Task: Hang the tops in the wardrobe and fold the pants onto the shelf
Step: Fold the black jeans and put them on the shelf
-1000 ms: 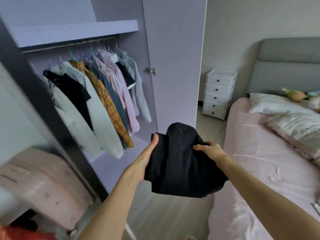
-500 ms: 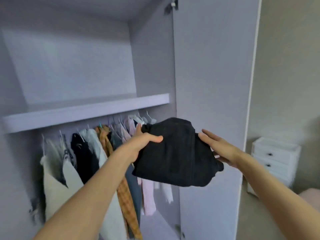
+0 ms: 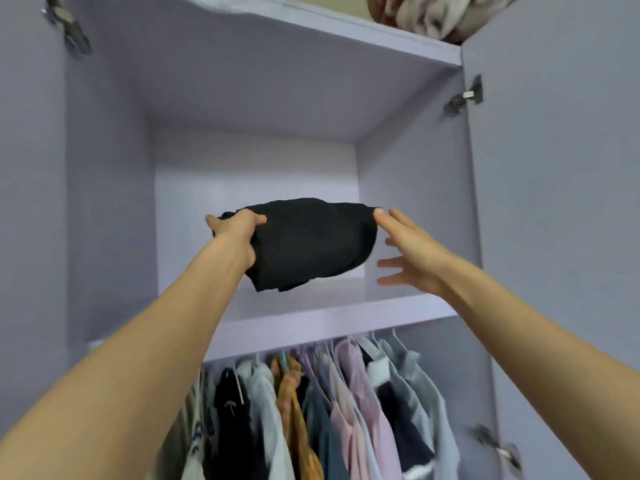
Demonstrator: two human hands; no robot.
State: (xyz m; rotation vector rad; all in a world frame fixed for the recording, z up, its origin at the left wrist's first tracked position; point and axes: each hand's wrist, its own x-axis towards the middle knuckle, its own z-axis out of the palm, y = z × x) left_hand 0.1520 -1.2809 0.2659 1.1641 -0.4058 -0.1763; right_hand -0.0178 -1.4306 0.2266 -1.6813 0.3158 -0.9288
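1. Looking up into a lilac wardrobe (image 3: 104, 209), both doors swung wide, metal hinges (image 3: 465, 95) showing on the right door.
2. Both bare arms raised toward the upper compartment.
3. Left hand (image 3: 239, 230): grip closed on the left end of the folded black pants (image 3: 311, 244), thumb on top, fingers tucked out of sight underneath.
4. Right hand (image 3: 412, 254): grip slack and open, fingers spread and straight, one fingertip just touching the top right corner of the pants, holding nothing.
5. Pants bundle up in the air over the shelf (image 3: 346, 310), lower edge sagging toward the board; touching it or just clear — cannot tell from this angle.
6. Bundle sitting left of centre in the compartment, well in from the right wall.
7. Below the shelf, a row of tops (image 3: 346, 410) on hangers: pale, black, orange plaid, blue-grey, pink, light grey, packed close side by side.
8. Up on the wardrobe roof, far right, a crumpled heap of cloth (image 3: 429, 15), pale and brownish.
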